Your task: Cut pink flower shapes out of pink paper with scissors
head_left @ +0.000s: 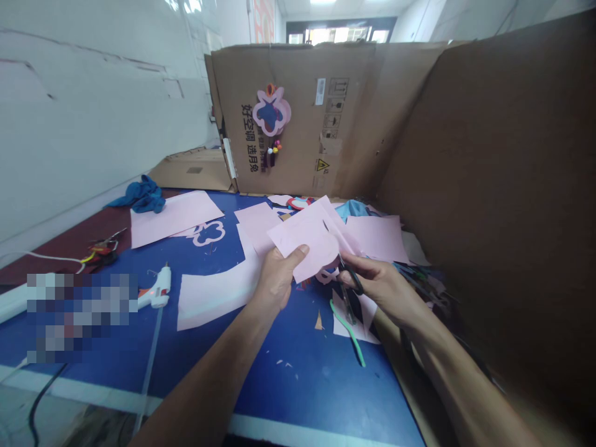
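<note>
My left hand point(278, 277) pinches a pink sheet point(307, 239) by its lower edge, thumb on top, holding it up above the blue table point(298, 366). My right hand point(379, 285) is closed around black-handled scissors point(350, 276), whose blades reach into the right side of that pink sheet. A curved outline shows where the sheet has been cut near the blades.
More pink sheets point(172, 217) and offcuts lie on the table, one with a flower-shaped hole point(209, 234). A white glue gun point(156, 290) lies at the left, a blue cloth point(139, 197) further back. Cardboard walls point(488, 186) stand behind and right; a pink flower ornament point(271, 113) hangs there.
</note>
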Available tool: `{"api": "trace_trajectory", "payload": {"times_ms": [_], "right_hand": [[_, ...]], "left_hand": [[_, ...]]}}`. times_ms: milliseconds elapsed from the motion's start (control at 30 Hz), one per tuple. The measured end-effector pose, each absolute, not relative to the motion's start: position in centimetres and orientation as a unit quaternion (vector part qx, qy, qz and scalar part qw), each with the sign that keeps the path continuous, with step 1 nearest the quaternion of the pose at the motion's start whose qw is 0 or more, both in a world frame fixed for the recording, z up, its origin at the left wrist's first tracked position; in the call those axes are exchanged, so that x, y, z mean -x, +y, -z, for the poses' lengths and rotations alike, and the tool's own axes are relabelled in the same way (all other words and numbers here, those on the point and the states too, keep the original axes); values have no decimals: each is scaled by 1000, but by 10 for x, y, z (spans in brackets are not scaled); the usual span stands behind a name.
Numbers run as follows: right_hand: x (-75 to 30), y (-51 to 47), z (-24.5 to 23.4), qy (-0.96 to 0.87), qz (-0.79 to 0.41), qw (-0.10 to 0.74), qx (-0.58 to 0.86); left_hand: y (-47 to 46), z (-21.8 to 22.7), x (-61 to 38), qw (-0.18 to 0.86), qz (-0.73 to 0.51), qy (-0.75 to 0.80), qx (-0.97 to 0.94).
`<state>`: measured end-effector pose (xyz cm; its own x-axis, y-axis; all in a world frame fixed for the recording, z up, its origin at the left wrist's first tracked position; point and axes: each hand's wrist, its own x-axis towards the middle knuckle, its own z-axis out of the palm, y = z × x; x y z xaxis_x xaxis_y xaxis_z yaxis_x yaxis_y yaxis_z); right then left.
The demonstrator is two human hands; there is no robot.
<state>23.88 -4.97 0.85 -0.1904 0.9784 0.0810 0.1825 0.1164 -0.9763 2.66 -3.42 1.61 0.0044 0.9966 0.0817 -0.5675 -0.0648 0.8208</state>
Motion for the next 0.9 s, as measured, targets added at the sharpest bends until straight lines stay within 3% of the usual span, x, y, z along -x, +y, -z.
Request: {"api": "trace_trajectory", "payload": {"times_ms": [900], "right_hand": [[-229, -56, -20, -623, -440, 426, 487]], "left_hand": [[-36, -21, -27, 611, -639, 322, -339]]}}
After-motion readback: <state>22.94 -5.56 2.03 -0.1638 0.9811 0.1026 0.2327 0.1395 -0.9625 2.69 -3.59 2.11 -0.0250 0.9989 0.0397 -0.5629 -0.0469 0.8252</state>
